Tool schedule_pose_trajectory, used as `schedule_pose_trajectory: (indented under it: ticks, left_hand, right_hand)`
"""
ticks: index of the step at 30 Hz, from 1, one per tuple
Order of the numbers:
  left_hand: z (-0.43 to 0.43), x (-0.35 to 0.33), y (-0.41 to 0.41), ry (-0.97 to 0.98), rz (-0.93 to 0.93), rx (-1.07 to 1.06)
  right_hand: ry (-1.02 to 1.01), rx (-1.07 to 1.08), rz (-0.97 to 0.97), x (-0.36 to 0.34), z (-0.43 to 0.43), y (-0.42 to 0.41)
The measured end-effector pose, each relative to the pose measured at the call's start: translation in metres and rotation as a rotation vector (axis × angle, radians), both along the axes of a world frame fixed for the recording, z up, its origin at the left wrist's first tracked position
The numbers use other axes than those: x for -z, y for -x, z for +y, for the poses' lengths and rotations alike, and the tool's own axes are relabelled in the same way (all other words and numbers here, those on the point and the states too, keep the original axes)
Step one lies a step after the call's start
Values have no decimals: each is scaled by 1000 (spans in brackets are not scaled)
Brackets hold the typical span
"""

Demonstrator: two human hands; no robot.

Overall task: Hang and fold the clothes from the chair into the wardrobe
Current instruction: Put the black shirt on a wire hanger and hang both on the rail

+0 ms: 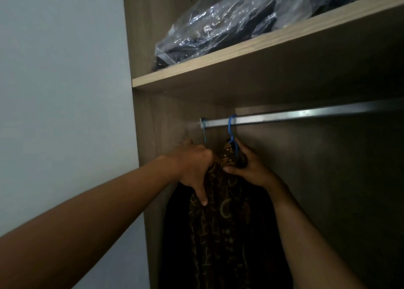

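Pale wall (61,92) far left; wardrobe (144,118) side panel next to it; left hand (194,164) raised inside, fingers curled into the top of the dark patterned garment (229,234), thumb stretched down flat on the cloth; a blue hanger hook (204,131) sits at the rail's left end, just above that hand; garment hangs below the rail, at the left side of the hanging bay; second blue hanger (231,129) is hooked over the metal rail (306,114) and runs down into the garment's neck; right hand (251,168) grips cloth and hanger there, thumb pinching in; shelf (262,46) above carries a clear plastic bag (229,22) of dark items
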State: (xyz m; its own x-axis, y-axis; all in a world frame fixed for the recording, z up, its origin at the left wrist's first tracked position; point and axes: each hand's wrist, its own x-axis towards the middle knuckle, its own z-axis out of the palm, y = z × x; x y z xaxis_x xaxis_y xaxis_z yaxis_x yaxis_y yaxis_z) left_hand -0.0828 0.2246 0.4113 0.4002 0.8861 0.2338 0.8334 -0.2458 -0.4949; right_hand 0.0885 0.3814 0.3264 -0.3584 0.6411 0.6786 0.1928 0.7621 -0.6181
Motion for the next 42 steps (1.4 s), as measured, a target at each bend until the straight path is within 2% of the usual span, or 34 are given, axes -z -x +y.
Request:
schedule_pose_trajectory:
  ticks: [3, 8, 11, 18, 24, 30, 36, 39, 42]
  left_hand:
    - [-3, 1, 15, 25, -2, -62]
    - [-1, 7, 35, -24, 196, -234]
    - [1, 15, 37, -50, 285, -266]
    - [-23, 27, 37, -86, 244, -317]
    - [-107, 28, 44, -210, 239, -250]
    - [-251, 15, 57, -430, 185, -209]
    - [-409, 30, 97, -755, -1, -343]
    - [-463, 61, 117, -985, -286, -445]
    - [-489, 84, 129, -932, -563, -581]
  right_hand:
    - [32, -51, -50, -3, 9, 30]
    - [51, 7, -99, -4, 24, 67]
    - [33, 51, -118, -1, 34, 75]
    - [-9, 110, -27, 10, 8, 71]
    - [-51, 111, -84, -1, -74, 72]
    - [-90, -58, -60, -25, -224, 94]
    - [-175, -245, -112, -29, -376, 138]
    - [-187, -339, -175, -22, -430, 157]
    - [-187, -378, -263, -15, -467, 172]
